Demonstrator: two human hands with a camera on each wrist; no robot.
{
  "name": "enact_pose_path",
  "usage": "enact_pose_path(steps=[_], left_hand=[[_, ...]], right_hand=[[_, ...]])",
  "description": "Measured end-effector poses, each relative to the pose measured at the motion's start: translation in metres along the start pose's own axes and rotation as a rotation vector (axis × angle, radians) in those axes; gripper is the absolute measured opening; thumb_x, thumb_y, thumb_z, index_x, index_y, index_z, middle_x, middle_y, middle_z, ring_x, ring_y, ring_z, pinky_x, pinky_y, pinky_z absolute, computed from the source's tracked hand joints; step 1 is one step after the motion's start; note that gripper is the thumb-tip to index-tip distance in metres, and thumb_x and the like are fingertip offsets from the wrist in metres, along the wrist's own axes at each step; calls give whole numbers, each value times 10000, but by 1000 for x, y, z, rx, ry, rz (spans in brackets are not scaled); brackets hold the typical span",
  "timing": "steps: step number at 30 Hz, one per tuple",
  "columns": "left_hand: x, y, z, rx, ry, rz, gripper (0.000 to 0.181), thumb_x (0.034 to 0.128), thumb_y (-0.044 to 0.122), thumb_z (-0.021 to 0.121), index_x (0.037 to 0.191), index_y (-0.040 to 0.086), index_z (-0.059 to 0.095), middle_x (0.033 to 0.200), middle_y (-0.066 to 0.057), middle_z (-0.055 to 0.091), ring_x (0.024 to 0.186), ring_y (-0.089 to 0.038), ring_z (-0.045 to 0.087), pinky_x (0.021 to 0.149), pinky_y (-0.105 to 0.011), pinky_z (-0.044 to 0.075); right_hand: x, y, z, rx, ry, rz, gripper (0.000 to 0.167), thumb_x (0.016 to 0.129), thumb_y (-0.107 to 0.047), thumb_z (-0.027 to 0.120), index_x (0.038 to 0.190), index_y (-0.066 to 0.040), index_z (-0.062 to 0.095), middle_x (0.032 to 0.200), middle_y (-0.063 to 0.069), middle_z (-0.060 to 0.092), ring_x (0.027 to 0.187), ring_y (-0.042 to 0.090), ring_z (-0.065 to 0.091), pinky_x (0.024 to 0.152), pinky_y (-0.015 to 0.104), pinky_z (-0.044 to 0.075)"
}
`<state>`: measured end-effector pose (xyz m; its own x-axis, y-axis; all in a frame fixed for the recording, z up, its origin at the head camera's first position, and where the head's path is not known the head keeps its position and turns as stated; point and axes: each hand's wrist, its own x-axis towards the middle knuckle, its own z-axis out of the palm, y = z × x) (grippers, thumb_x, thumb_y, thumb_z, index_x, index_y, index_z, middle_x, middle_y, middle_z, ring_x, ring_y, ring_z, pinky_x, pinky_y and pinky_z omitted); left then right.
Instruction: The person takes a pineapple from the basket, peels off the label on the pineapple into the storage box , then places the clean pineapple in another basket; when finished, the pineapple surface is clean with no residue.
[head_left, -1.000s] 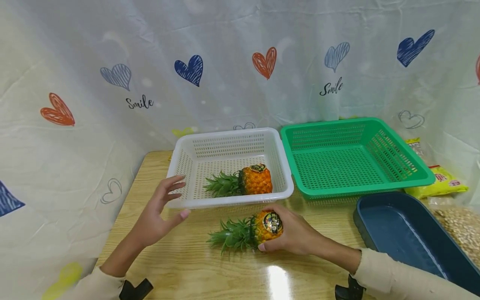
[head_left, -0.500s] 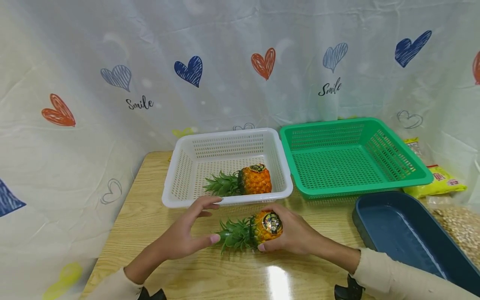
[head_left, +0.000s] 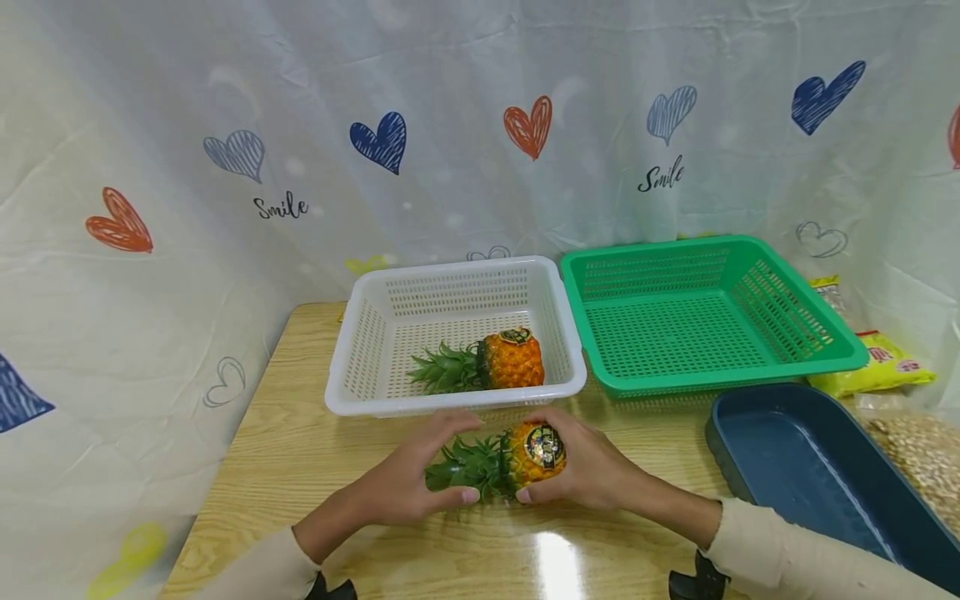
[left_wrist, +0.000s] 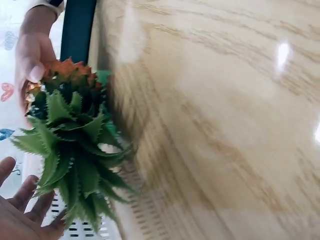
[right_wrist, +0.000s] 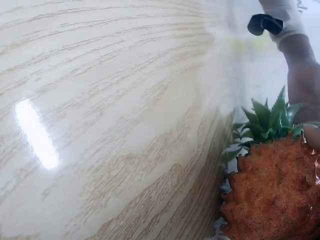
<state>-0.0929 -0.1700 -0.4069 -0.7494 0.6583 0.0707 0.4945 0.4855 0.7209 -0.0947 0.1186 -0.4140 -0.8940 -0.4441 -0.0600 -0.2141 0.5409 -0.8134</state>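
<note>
A small pineapple (head_left: 522, 468) with a round sticker lies on its side near the table's middle, its leafy crown to the left. My right hand (head_left: 585, 467) grips its orange body from the right, thumb in front and fingers behind. Around the green crown (left_wrist: 75, 160), my left hand (head_left: 412, 479) spreads its thumb and fingers. In the left wrist view those fingers look fairly straight, close beside the leaves; whether they touch is hard to tell. The rough orange underside (right_wrist: 275, 195) fills the right wrist view's lower right corner.
A white basket (head_left: 453, 406) behind holds a second pineapple (head_left: 517, 362). To its right stands a green basket (head_left: 720, 373), with a dark blue tray (head_left: 795, 467) in front. Yellow packets (head_left: 877, 367) and a bag of pale grains (head_left: 915, 446) lie at the right edge.
My left hand has moved right from beside the white basket's front left corner to the pineapple's crown. The right hand and both pineapples have stayed in place.
</note>
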Motion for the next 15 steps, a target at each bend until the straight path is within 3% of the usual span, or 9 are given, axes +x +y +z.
enact_pose_path(steps=[6,10,15], left_hand=[[8,-5,7,49,-24,-19,689,929,483,689,1529,276,419,1565,-9,364,1425,-293,381,1017,-603,436],[12,-10,11,77,-68,-29,765,888,545,715,1543,336,379,1577,-22,361,1433,-319,378,1034,-615,424],[15,-13,17,58,-111,-58,856,819,531,795,1532,435,330,1566,47,368,1427,-275,387,1050,-591,425]], right_hand=[[0,0,0,-10,-2,-2,922,670,-529,898,1413,-149,507,1191,-16,610,1011,151,606,794,357,529],[0,0,0,-6,-1,1,919,664,-526,902,1409,-159,509,1190,-16,606,1001,146,601,781,339,531],[0,0,0,-11,1,-4,917,661,-535,901,1403,-161,513,1200,-23,605,1004,142,598,786,326,527]])
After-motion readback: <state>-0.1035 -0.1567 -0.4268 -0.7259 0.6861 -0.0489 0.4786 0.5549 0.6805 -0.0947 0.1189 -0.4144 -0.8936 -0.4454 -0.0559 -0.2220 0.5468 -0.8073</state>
